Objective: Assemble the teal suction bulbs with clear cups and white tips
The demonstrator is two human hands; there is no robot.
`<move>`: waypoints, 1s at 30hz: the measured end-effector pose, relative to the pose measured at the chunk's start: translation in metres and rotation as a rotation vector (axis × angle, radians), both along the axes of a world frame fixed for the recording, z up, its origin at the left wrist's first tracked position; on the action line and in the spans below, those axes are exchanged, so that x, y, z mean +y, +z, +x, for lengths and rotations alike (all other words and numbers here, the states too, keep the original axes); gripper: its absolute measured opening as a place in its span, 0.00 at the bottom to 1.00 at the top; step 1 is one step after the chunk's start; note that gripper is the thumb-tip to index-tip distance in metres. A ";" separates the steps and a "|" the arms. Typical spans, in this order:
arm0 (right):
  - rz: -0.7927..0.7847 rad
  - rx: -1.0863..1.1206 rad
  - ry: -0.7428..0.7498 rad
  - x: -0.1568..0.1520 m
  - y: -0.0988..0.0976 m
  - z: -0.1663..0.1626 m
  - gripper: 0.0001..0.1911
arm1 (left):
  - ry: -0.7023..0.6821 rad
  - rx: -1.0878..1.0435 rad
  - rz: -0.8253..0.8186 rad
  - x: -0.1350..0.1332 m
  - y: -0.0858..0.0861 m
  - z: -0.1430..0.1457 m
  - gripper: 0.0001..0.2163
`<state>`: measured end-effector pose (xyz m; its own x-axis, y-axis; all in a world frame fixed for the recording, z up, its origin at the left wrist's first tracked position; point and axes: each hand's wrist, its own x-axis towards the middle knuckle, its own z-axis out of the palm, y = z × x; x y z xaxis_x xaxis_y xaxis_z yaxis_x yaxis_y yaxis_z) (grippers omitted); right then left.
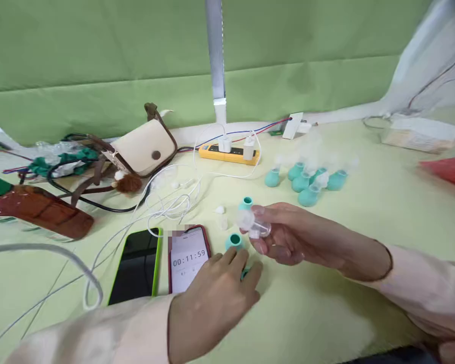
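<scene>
My right hand point(288, 237) holds a small clear plastic piece point(254, 223) between thumb and fingers, just above the table. My left hand point(216, 296) lies palm down, its fingertips on a teal rubber bulb point(234, 241) and partly hiding another teal part under the fingers. A third teal bulb point(245, 203) stands just behind the clear piece. Two small white plastic bits point(220, 210) lie near it. Several finished teal bulbs with clear tops point(307, 182) are grouped farther back on the right.
Two phones lie left of my hands: a dark one in a green case point(136, 265) and a red one showing a timer point(187, 258). White cables point(167, 205), a yellow power strip point(229, 153), a cream bag point(144, 146) and a brown case point(38, 210) crowd the left side.
</scene>
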<state>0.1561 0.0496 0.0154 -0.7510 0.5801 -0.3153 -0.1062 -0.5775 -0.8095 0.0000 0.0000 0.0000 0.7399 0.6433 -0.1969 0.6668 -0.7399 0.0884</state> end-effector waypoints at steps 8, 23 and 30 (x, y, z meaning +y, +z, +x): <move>-0.017 -0.048 -0.105 -0.007 -0.005 -0.003 0.11 | 0.145 -0.744 0.115 0.008 0.021 -0.028 0.03; 0.183 0.003 0.108 -0.030 -0.006 -0.004 0.11 | 0.044 -1.150 -0.126 0.012 0.017 -0.027 0.12; 1.433 -0.125 -0.340 -0.028 0.008 0.009 0.11 | 0.186 -1.185 -0.025 0.003 0.022 -0.030 0.14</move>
<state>0.1649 0.0213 0.0235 -0.5300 0.5843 0.6146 0.0420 0.7420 -0.6691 -0.0302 0.0033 0.0223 0.3656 0.7649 0.5303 0.2571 -0.6305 0.7323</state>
